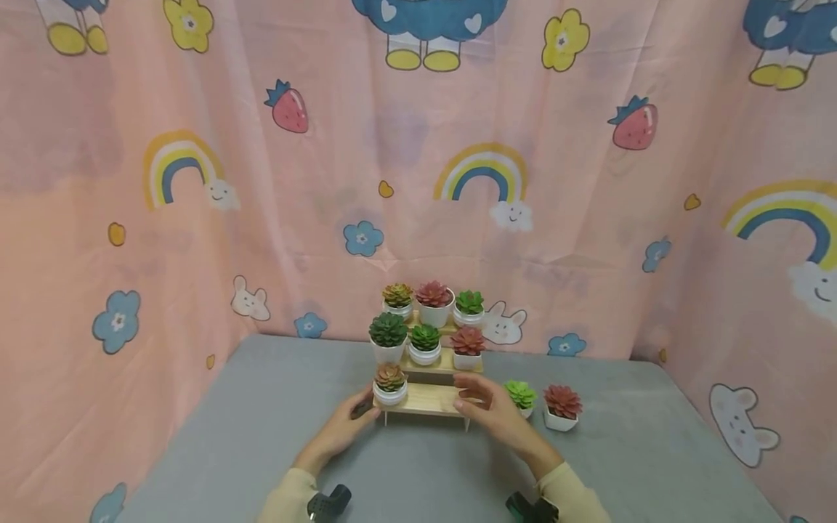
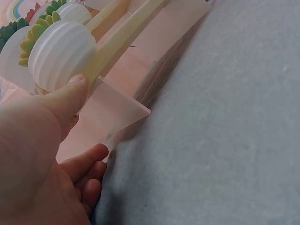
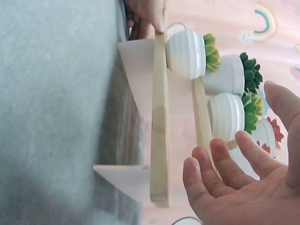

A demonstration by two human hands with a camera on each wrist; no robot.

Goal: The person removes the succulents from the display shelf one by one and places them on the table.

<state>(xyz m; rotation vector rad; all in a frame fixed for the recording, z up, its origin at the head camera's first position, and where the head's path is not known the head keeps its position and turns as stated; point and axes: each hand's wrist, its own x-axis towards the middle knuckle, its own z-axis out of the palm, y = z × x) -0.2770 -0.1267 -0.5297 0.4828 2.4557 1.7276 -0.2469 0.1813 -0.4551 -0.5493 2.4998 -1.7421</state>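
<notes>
A three-tier wooden plant stand point(image 1: 428, 399) with clear leg panels holds small artificial succulents in white pots. On its lowest board, one yellow-orange succulent point(image 1: 390, 379) in a ribbed round pot point(image 2: 63, 52) stands at the left end. My left hand point(image 1: 341, 430) holds that end of the board, thumb by the pot, lower fingers loosely bent beneath. My right hand point(image 1: 500, 420) hovers by the board's right end, holding nothing; its fingers point(image 3: 225, 161) are apart. To its right, a bright green succulent point(image 1: 521, 394), partly hidden by the hand, and a red succulent point(image 1: 562, 405) stand on the table.
The middle tier bears a dark green succulent point(image 1: 388, 330), a green one point(image 1: 425, 338) and a red one point(image 1: 468, 341). Three more pots stand on the top tier. Behind the grey table point(image 1: 294, 378) hangs a pink patterned curtain point(image 1: 314, 203).
</notes>
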